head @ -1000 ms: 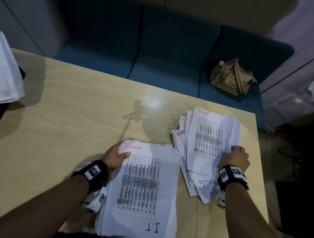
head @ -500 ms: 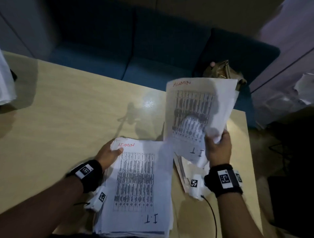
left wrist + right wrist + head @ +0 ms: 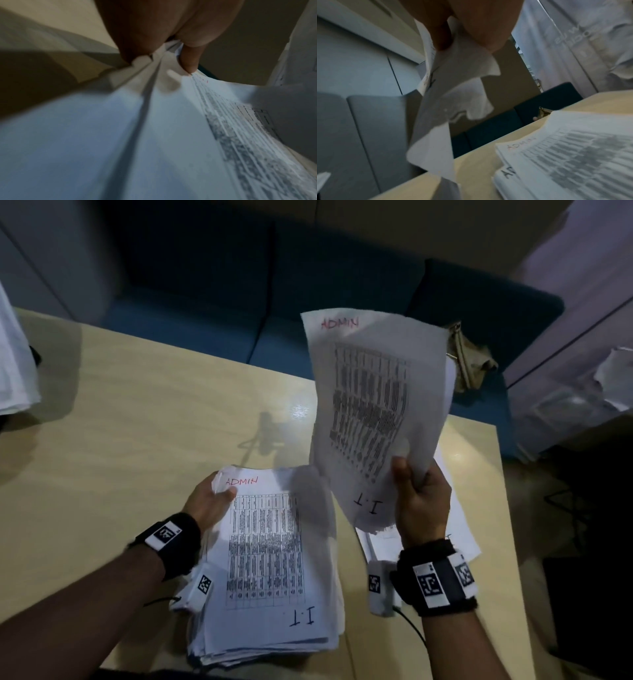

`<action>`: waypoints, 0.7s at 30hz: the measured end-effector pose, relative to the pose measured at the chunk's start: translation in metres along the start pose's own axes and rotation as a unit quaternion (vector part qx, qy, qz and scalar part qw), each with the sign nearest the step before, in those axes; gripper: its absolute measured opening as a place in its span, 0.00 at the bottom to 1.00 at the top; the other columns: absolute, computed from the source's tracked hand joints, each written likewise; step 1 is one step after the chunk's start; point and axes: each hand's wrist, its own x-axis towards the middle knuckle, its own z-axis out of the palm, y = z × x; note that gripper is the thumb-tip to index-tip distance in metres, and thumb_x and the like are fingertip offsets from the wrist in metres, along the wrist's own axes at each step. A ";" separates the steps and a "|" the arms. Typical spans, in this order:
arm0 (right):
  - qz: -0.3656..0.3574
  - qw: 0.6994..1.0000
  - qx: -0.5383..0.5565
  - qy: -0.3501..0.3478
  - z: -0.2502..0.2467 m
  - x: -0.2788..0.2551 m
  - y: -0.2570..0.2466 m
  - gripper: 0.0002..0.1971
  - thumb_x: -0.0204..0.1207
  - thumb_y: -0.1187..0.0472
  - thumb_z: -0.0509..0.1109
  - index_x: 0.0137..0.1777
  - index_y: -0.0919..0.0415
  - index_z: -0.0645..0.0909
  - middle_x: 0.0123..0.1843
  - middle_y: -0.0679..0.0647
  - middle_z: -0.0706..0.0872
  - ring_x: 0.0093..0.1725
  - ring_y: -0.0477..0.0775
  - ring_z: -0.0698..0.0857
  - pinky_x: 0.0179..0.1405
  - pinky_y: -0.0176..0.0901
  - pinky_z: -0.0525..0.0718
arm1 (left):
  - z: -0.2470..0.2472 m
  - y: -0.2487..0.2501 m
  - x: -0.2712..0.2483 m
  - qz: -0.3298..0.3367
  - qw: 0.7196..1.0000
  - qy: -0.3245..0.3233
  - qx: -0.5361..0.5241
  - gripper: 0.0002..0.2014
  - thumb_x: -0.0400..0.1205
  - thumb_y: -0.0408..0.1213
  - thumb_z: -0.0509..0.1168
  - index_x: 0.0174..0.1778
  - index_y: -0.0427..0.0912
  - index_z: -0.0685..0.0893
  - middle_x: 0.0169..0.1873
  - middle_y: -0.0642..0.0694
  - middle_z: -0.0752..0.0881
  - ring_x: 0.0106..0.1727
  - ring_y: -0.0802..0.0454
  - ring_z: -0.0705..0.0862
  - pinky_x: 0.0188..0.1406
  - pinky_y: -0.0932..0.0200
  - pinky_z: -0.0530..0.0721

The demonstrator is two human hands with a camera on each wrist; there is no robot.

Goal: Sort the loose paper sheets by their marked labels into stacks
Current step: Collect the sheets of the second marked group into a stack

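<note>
Head view shows a pale wood counter (image 3: pixel 137 419) with a dark blue sofa (image 3: pixel 342 296) running along its far edge and grey wall panels behind that. A tan bag (image 3: pixel 471 361) sits on the sofa seat near the counter's far right corner, partly hidden by paper. A white cloth or paper (image 3: pixel 13 364) lies at the counter's far left edge.

The thick stack (image 3: pixel 270 559) lies at the near edge of the counter, its top page marked ADMIN in red and I.T in blue. The left hand (image 3: pixel 210 501) grips the stack's far left corner, thumb on top and fingers under; the left wrist view shows the same pinch on the layered edges.

The right hand (image 3: pixel 421 498) is clenched on the lower edge of a lifted sheet (image 3: pixel 373 405), held upright above the counter and curling; it too reads ADMIN at the top and I.T at the bottom. Below that hand a loose pile (image 3: pixel 459 529) of sheets lies near the counter's right edge, beside the stack but apart from it.

The left half and middle of the counter are bare wood. To the right, the counter ends just beyond the loose pile, with dark floor past it.
</note>
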 end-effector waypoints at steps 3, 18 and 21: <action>0.019 0.999 0.046 0.002 0.010 -0.001 0.005 0.06 0.76 0.55 0.67 0.40 0.56 0.80 0.31 0.42 0.85 0.32 0.31 0.79 0.30 0.30 0.76 | 0.001 0.001 0.001 0.005 1.000 -0.003 -0.003 0.24 0.84 0.38 0.64 0.77 0.50 0.70 0.73 0.44 0.77 0.71 0.43 0.76 0.70 0.49 0.71; -0.028 0.993 0.118 0.002 0.002 0.000 -0.040 0.05 0.77 0.59 0.68 0.45 0.47 0.81 0.39 0.37 0.88 0.39 0.34 0.84 0.36 0.32 0.81 | -0.005 -0.001 0.002 0.017 1.000 -0.020 0.010 0.21 0.82 0.41 0.66 0.73 0.49 0.76 0.65 0.47 0.84 0.67 0.44 0.80 0.70 0.47 0.74; 0.045 0.994 -0.026 -0.096 0.025 -0.012 0.001 0.03 0.80 0.59 0.68 0.44 0.53 0.81 0.34 0.43 0.87 0.32 0.34 0.83 0.32 0.32 0.81 | -0.005 -0.025 0.018 -0.009 0.999 -0.009 -0.042 0.27 0.72 0.59 0.69 0.68 0.58 0.79 0.67 0.48 0.84 0.68 0.43 0.81 0.72 0.39 0.75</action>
